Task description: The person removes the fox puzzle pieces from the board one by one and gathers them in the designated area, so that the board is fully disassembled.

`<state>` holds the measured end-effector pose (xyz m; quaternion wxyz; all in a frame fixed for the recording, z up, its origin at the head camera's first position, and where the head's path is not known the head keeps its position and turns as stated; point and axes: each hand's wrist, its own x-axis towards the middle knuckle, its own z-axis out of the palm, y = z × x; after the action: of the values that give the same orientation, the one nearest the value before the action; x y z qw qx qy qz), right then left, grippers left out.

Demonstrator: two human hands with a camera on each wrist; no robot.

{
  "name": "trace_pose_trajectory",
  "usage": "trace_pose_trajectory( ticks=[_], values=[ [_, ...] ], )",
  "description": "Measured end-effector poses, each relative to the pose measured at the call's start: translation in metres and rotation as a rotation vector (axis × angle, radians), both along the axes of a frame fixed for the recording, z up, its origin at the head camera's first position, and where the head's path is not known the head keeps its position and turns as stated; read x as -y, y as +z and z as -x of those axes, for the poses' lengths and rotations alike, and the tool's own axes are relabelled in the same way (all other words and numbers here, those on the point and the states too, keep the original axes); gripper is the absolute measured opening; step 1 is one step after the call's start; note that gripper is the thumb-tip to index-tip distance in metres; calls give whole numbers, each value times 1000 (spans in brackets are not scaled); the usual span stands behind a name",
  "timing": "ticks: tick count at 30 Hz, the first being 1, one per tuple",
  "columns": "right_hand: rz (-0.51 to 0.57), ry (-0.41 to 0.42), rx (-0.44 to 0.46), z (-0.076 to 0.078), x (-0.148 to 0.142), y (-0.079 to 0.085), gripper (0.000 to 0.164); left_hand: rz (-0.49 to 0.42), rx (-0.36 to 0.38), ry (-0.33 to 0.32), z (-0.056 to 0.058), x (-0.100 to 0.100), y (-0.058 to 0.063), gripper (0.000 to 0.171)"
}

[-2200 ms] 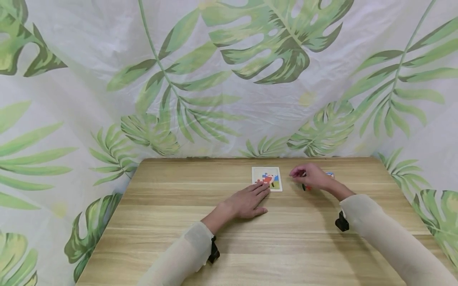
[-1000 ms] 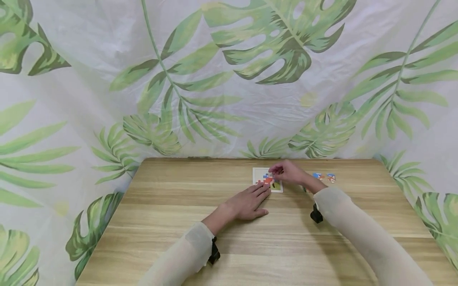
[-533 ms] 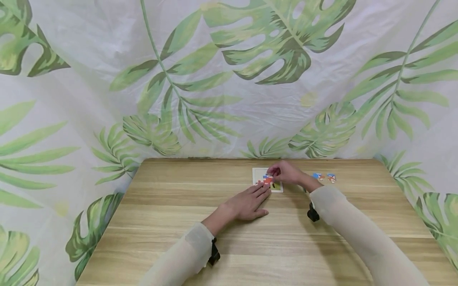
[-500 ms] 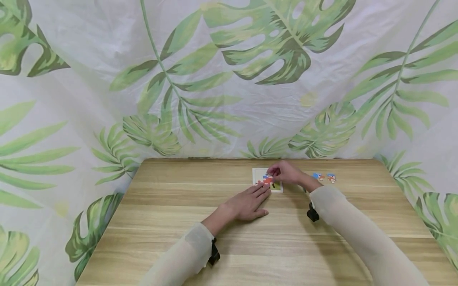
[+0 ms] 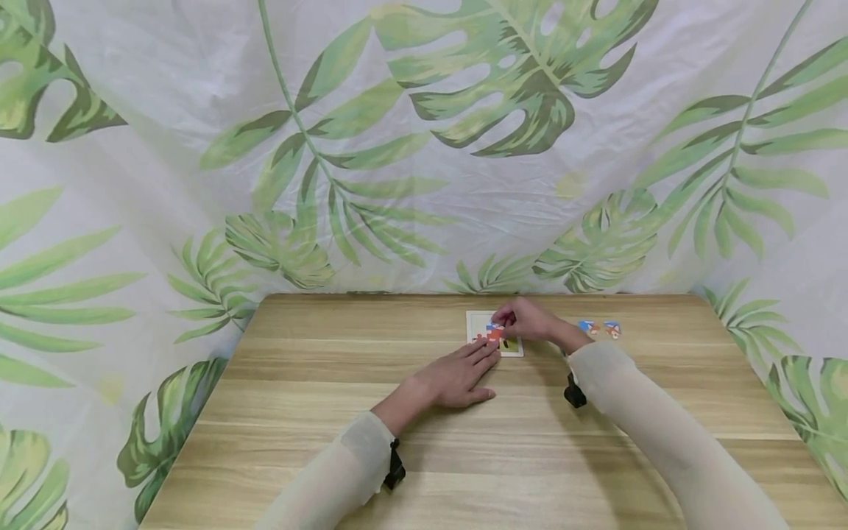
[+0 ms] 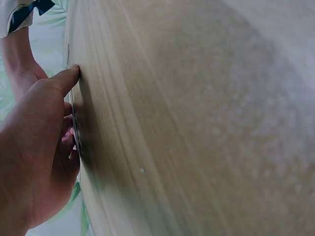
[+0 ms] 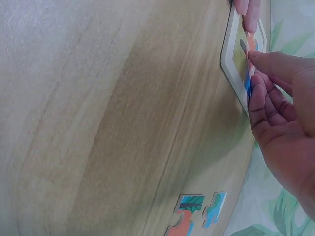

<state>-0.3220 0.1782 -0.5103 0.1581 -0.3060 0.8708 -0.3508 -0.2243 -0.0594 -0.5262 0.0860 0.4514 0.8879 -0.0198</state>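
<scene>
A small jigsaw puzzle in a white tray [image 5: 478,324] lies near the table's far edge, partly filled with red, blue and olive-green pieces. My left hand [image 5: 457,379] lies flat, its straight fingertips resting on the tray's near-left part. From the right, my right hand [image 5: 528,322] reaches over the tray and pinches a puzzle piece between thumb and fingers, low over the assembled part. In the right wrist view the thumb of that right hand [image 7: 285,93] is against the picture, with blue showing at the curled fingers. Most of the pinched piece is hidden by them.
Right of the tray lie loose puzzle pieces, one blue and orange [image 5: 587,327] and another beside it [image 5: 612,330]. The right wrist view also shows loose pieces, one with a dark green leaf [image 7: 192,202]. A leaf-patterned cloth [image 5: 397,147] hangs behind the wooden table [image 5: 318,412].
My right hand has moved left from beside the loose pieces to the tray, uncovering two of them. Over the last half second it has barely shifted. The left hand has stayed put.
</scene>
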Motion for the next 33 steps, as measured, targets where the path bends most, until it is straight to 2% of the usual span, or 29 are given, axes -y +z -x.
trace_pose_trajectory(
  ticks=[8,18,33],
  values=[
    [7,9,-11,-2,1,1,25,-15,18,0,2,2,-1,75],
    [31,-19,36,-1,1,-3,24,-57,56,-6,4,3,-3,76],
    [28,-67,34,-5,4,-1,25,-46,19,-6,4,2,-5,76]
  ],
)
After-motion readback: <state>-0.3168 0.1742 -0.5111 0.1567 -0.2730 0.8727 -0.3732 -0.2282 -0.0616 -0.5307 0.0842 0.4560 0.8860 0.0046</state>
